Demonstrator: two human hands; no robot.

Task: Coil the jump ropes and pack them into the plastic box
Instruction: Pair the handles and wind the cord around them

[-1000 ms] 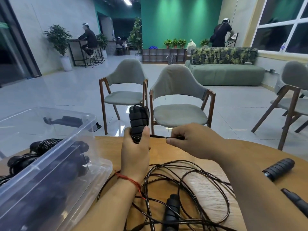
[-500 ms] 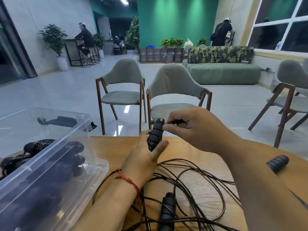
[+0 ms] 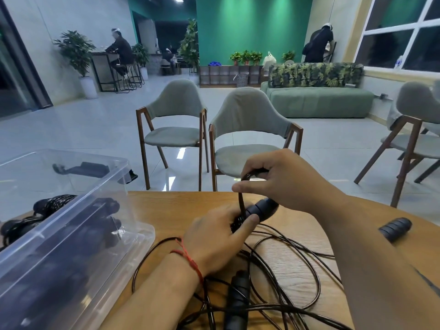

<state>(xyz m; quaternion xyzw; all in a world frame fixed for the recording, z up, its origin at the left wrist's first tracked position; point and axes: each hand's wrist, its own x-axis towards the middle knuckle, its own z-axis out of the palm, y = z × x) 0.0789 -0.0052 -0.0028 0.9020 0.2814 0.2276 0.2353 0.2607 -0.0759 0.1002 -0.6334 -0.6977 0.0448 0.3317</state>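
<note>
The black handle point(image 3: 260, 210) of one jump rope is held just above the tabletop point(image 3: 176, 210), near its far edge. It lies tilted, with its free end pointing up and to the right. The left hand point(image 3: 214, 241) grips the lower end of this handle, its fingers curled round it and the thumb laid along the upper side. A red string bracelet point(image 3: 190, 260) sits on the left wrist.

The right hand point(image 3: 283, 179) is directly above the handle. Its fingers are closed on the black cord point(image 3: 241, 198), which arcs out of the grip and drops in a narrow loop to the handle. The far side of the loop is hidden behind the hands.

The rest of the cord lies in loose, overlapping loops point(image 3: 307, 270) on the tabletop in front of the person, below both hands. A second handle point(image 3: 238, 298) lies among these loops, pointing towards the near edge. A third handle point(image 3: 395, 228) lies well apart on the right side of the tabletop, partly hidden by the right forearm.

The clear plastic box point(image 3: 71, 234) stands at the left end of the tabletop, open at the top. Dark coiled ropes point(image 3: 100, 210) with handles are visible inside it through the wall; their number cannot be told.

Beyond the tabletop, two grey chairs point(image 3: 250, 129) with wooden legs stand on a tiled floor, one beside the other. A green sofa point(image 3: 319, 101) stands further back on the right.
</note>
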